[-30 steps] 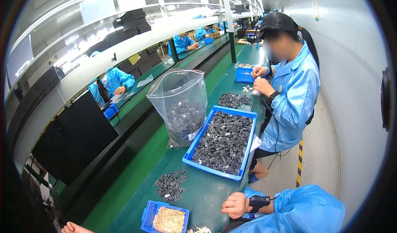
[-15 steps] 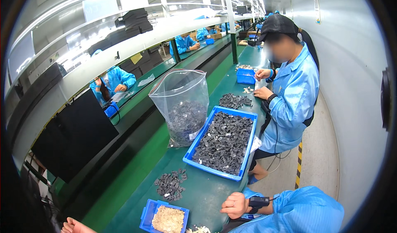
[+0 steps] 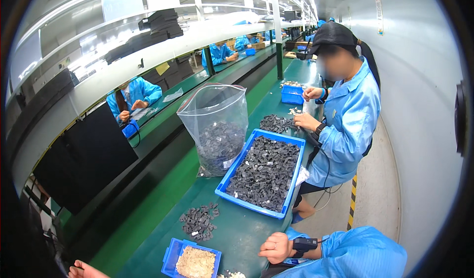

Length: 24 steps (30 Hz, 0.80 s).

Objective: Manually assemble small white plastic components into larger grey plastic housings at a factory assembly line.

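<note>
Two fists: right hand (image 3: 276, 248) and left hand (image 3: 84, 270) on the green bench (image 3: 242, 238).

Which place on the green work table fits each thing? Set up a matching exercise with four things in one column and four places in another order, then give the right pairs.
Things:
1. large blue tray
2. clear plastic bag
3. small blue bin
4. right hand

Places:
A. resting on the table's near edge
B. standing upright left of the large tray
C. nearest the camera, holding pale pieces
D. mid-table, full of dark parts

Pairs: 1-D, 2-B, 3-C, 4-A
</note>
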Each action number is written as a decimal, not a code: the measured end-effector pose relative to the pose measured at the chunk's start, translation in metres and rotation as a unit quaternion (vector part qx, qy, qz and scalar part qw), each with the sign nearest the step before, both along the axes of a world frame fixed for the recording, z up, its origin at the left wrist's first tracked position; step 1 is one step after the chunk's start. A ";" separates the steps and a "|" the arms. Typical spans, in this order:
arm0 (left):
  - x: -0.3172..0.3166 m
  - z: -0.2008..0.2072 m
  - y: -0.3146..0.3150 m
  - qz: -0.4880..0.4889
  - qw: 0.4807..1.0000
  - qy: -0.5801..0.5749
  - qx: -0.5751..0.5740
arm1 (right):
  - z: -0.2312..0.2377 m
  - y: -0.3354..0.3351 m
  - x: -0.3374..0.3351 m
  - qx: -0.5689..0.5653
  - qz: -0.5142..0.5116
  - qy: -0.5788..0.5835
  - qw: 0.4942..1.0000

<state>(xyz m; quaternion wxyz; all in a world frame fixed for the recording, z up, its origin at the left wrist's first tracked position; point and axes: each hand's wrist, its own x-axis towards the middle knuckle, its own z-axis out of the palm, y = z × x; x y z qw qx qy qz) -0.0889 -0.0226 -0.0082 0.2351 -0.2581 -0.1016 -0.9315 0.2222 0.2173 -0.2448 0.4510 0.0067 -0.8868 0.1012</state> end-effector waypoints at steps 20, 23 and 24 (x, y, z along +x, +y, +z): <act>-0.002 -0.002 0.002 -0.007 1.000 -0.016 -0.023 | -0.001 0.001 0.001 0.001 0.011 -0.006 1.000; -0.001 -0.003 0.002 -0.001 1.000 -0.005 -0.027 | -0.002 0.000 0.001 0.000 0.012 -0.006 1.000; -0.001 -0.003 0.002 0.001 1.000 0.001 -0.028 | -0.001 0.001 0.001 -0.001 0.013 -0.006 1.000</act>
